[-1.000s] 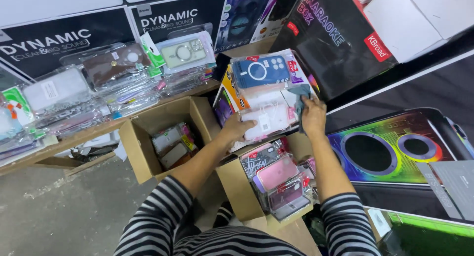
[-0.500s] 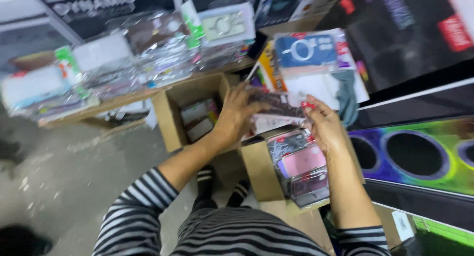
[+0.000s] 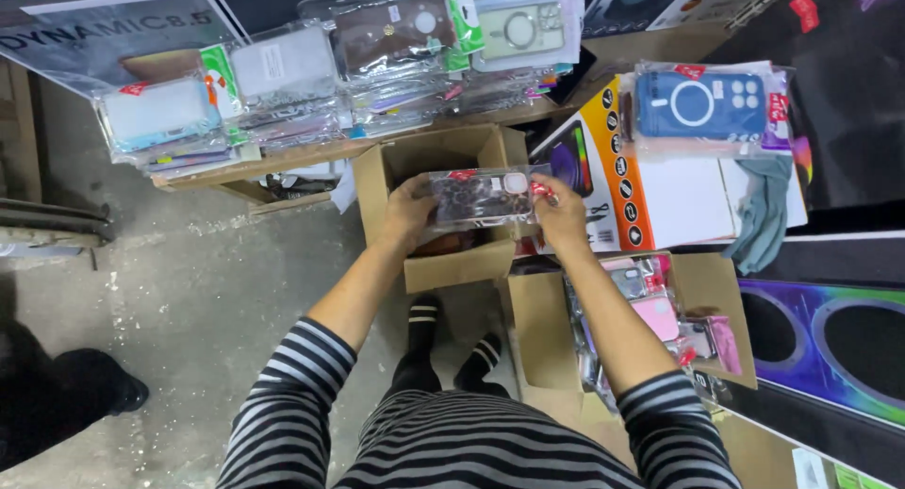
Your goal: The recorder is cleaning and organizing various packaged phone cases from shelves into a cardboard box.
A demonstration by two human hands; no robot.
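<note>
- Clear plastic wraps the bundle of phone cases (image 3: 481, 197), dark-patterned inside, which is held level by its two ends above the open cardboard box (image 3: 429, 159).
- Left hand (image 3: 410, 209) has its grip clenched on the bundle's left end, fingers curled over the top edge.
- Right hand (image 3: 562, 214) grasps the right end, by the red tag.
- Beside the right forearm stands a second cardboard box (image 3: 537, 319) filled with pink and grey packaged cases (image 3: 650, 310).
- On the worktop (image 3: 283, 157) beyond the box lie rows of wrapped cases (image 3: 283, 69).
- To the right, a blue case in its packet (image 3: 699, 105) lies on a large printed carton (image 3: 641, 182), with a grey-green cloth (image 3: 762, 211) draped over its edge.
</note>
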